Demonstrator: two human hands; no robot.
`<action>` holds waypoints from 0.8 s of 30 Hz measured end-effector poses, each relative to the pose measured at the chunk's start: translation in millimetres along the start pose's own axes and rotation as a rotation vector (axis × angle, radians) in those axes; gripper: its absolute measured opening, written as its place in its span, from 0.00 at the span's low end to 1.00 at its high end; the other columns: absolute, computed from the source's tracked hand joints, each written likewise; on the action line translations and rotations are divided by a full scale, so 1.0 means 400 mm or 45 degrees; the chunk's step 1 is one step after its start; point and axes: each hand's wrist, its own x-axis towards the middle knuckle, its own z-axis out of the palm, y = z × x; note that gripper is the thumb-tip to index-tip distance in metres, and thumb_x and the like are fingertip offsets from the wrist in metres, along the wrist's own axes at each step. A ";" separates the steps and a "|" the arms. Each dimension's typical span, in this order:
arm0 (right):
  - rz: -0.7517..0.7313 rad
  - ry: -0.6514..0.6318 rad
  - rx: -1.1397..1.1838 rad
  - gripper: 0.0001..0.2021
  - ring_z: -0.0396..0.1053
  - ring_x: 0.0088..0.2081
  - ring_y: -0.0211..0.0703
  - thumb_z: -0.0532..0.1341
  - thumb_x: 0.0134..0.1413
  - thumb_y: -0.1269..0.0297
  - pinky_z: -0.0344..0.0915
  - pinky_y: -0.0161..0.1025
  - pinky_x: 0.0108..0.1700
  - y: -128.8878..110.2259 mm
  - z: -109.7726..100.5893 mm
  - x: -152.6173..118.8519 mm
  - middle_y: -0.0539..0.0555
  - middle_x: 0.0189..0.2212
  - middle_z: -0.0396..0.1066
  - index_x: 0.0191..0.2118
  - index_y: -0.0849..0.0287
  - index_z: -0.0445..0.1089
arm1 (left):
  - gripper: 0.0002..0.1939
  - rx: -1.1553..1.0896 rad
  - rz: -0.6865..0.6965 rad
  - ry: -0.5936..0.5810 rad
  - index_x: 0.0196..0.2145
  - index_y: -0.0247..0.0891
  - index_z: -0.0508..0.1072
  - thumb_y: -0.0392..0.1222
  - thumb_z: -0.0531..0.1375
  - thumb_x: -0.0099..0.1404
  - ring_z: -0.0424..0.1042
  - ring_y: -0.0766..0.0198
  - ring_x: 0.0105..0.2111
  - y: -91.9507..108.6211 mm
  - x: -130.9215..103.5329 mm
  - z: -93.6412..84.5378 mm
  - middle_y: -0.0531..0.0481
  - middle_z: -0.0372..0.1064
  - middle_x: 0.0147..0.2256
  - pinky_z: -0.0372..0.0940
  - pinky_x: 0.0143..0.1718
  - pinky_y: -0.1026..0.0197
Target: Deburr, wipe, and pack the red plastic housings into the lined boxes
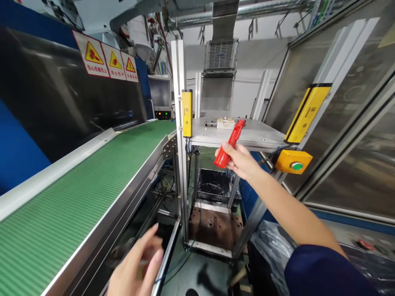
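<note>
Right hand [239, 160], arm extended forward, grasps long red glossy plastic part [227, 147], tilted, before flat grey metal table [247, 132]. Left hand [138, 267] low, released, fingers curved.

Premises: factory floor or industrial workshop.
Conveyor [101, 168]: green ribbed belt in metal rails.
Signage: yellow-triangle warning labels [114, 61].
Controls: green push-button [296, 165] on yellow box.
Framing: bare metal posts.
Overhead: exposed ducting [197, 19].

The right hand [239, 158] grips a red part [228, 146].
</note>
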 end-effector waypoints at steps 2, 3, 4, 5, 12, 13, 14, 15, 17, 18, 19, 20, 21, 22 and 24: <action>0.105 -0.106 -0.068 0.34 0.49 0.12 0.25 0.69 0.33 0.34 0.43 0.26 0.10 0.012 0.058 -0.046 0.43 0.21 0.65 0.34 0.55 0.57 | 0.33 -0.194 0.023 -0.048 0.65 0.42 0.57 0.57 0.54 0.68 0.75 0.56 0.43 0.090 0.075 0.022 0.43 0.72 0.48 0.74 0.41 0.58; 0.146 -0.172 -0.111 0.34 0.49 0.11 0.25 0.69 0.34 0.35 0.43 0.26 0.09 0.017 0.088 -0.067 0.42 0.21 0.65 0.36 0.55 0.56 | 0.34 -0.306 0.011 -0.078 0.67 0.41 0.53 0.56 0.53 0.69 0.74 0.56 0.45 0.137 0.109 0.034 0.41 0.70 0.51 0.73 0.41 0.58; 0.172 -0.255 -0.156 0.34 0.50 0.11 0.26 0.69 0.35 0.36 0.45 0.26 0.09 0.021 0.116 -0.087 0.41 0.21 0.65 0.37 0.55 0.55 | 0.35 -0.393 0.017 -0.131 0.68 0.40 0.50 0.56 0.53 0.68 0.74 0.56 0.45 0.180 0.138 0.045 0.40 0.69 0.53 0.73 0.39 0.58; 0.185 -0.350 -0.196 0.33 0.52 0.11 0.26 0.69 0.38 0.37 0.46 0.26 0.09 0.023 0.141 -0.105 0.41 0.21 0.64 0.38 0.55 0.55 | 0.36 -0.456 0.043 -0.191 0.68 0.40 0.49 0.56 0.54 0.68 0.74 0.56 0.43 0.217 0.160 0.056 0.40 0.69 0.52 0.73 0.38 0.58; 0.162 -0.681 -0.047 0.28 0.67 0.18 0.34 0.58 0.54 0.37 0.66 0.29 0.15 0.004 0.211 -0.184 0.46 0.25 0.69 0.45 0.57 0.58 | 0.38 -1.061 -0.099 -0.268 0.70 0.39 0.41 0.58 0.50 0.71 0.65 0.65 0.18 0.269 0.145 0.085 0.53 0.68 0.24 0.63 0.21 0.64; 0.158 -0.709 -0.008 0.27 0.69 0.19 0.34 0.59 0.55 0.38 0.67 0.29 0.17 0.001 0.212 -0.196 0.49 0.29 0.71 0.47 0.58 0.59 | 0.39 -1.177 -0.142 -0.256 0.70 0.40 0.42 0.59 0.51 0.71 0.65 0.65 0.18 0.265 0.133 0.083 0.52 0.68 0.25 0.62 0.19 0.64; 0.153 -0.733 0.013 0.27 0.70 0.21 0.33 0.60 0.56 0.41 0.67 0.28 0.17 0.000 0.213 -0.209 0.51 0.32 0.72 0.50 0.58 0.59 | 0.39 -1.269 -0.176 -0.243 0.70 0.41 0.43 0.60 0.52 0.70 0.65 0.65 0.19 0.262 0.122 0.080 0.51 0.69 0.26 0.61 0.19 0.64; 0.143 -0.751 0.024 0.26 0.70 0.21 0.32 0.61 0.57 0.44 0.66 0.27 0.18 0.001 0.215 -0.220 0.53 0.35 0.72 0.51 0.58 0.60 | 0.39 -1.345 -0.198 -0.234 0.69 0.42 0.45 0.60 0.53 0.69 0.67 0.64 0.19 0.261 0.113 0.077 0.50 0.70 0.27 0.61 0.18 0.65; 0.126 -0.769 0.055 0.25 0.70 0.21 0.31 0.63 0.57 0.49 0.65 0.26 0.18 0.008 0.223 -0.240 0.54 0.38 0.72 0.53 0.58 0.60 | 0.40 -1.476 -0.218 -0.239 0.69 0.42 0.47 0.61 0.55 0.68 0.68 0.63 0.19 0.263 0.100 0.070 0.49 0.71 0.28 0.61 0.16 0.65; 0.128 -0.778 0.079 0.25 0.70 0.21 0.30 0.64 0.57 0.50 0.65 0.26 0.18 0.013 0.228 -0.247 0.54 0.38 0.72 0.54 0.59 0.59 | 0.40 -1.531 -0.224 -0.243 0.69 0.42 0.48 0.61 0.55 0.68 0.68 0.63 0.19 0.265 0.096 0.066 0.48 0.71 0.28 0.61 0.15 0.65; 0.138 -0.791 0.104 0.25 0.69 0.20 0.30 0.64 0.57 0.51 0.65 0.26 0.18 0.017 0.234 -0.252 0.53 0.36 0.72 0.55 0.59 0.59 | 0.39 -1.579 -0.235 -0.242 0.69 0.42 0.48 0.61 0.55 0.68 0.68 0.63 0.19 0.266 0.094 0.062 0.48 0.72 0.28 0.61 0.15 0.66; 0.148 -0.799 0.128 0.26 0.69 0.20 0.30 0.64 0.57 0.52 0.65 0.26 0.18 0.020 0.239 -0.255 0.52 0.34 0.71 0.55 0.59 0.59 | 0.38 -1.619 -0.252 -0.237 0.68 0.42 0.50 0.60 0.55 0.68 0.68 0.64 0.18 0.265 0.092 0.058 0.48 0.72 0.28 0.61 0.14 0.67; 0.156 -0.805 0.144 0.26 0.68 0.19 0.30 0.64 0.57 0.53 0.64 0.26 0.18 0.022 0.245 -0.257 0.51 0.32 0.71 0.55 0.60 0.59 | 0.37 -1.652 -0.274 -0.233 0.68 0.42 0.51 0.58 0.56 0.68 0.68 0.65 0.18 0.264 0.091 0.054 0.48 0.72 0.28 0.61 0.14 0.67; 0.159 -0.812 0.150 0.26 0.67 0.19 0.30 0.65 0.57 0.54 0.65 0.26 0.19 0.022 0.251 -0.257 0.50 0.31 0.70 0.55 0.60 0.59 | 0.36 -1.682 -0.296 -0.235 0.67 0.42 0.53 0.57 0.57 0.68 0.67 0.67 0.17 0.261 0.090 0.050 0.48 0.72 0.28 0.61 0.14 0.68; 0.158 -0.832 0.143 0.26 0.66 0.21 0.29 0.65 0.56 0.56 0.65 0.26 0.19 0.018 0.261 -0.255 0.50 0.33 0.69 0.56 0.60 0.60 | 0.34 -1.748 -0.304 -0.263 0.66 0.41 0.55 0.54 0.59 0.67 0.65 0.69 0.14 0.253 0.088 0.046 0.49 0.72 0.28 0.60 0.12 0.70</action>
